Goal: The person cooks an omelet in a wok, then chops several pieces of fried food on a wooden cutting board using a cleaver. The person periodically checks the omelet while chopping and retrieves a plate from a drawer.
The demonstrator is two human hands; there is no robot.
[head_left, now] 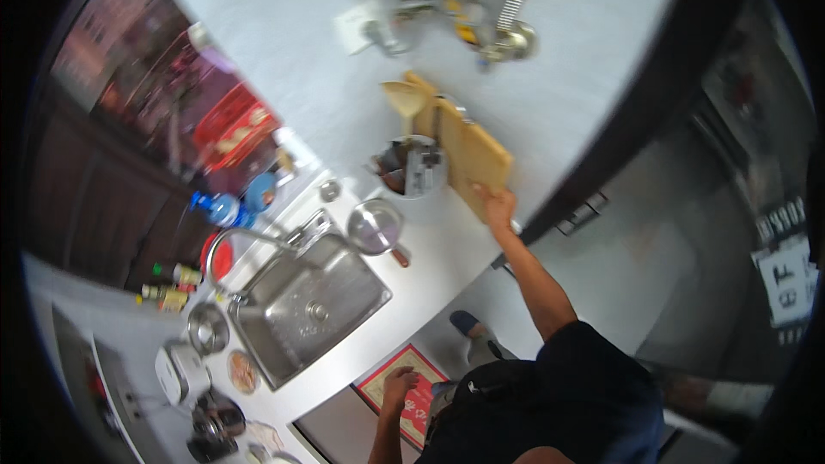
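My right hand [497, 206] reaches out to a wooden cutting board [478, 155] that stands against the wall. Its fingers are closed on the lower near edge of the board. Beside the board, a white utensil holder [423, 179] contains dark-handled tools and a pale spatula [404, 99]. Low in front of the counter, my left hand [399, 388] hangs with loosely bent fingers and nothing visible in it. A small pan [375, 226] with a wooden handle lies between the holder and the sink.
A steel sink [309, 311] with a curved faucet [225, 268] is set into the white counter [438, 279]. Near it are a metal bowl [207, 328], a white appliance [181, 373] and a blue-capped bottle [222, 210]. A red mat [411, 404] lies on the floor.
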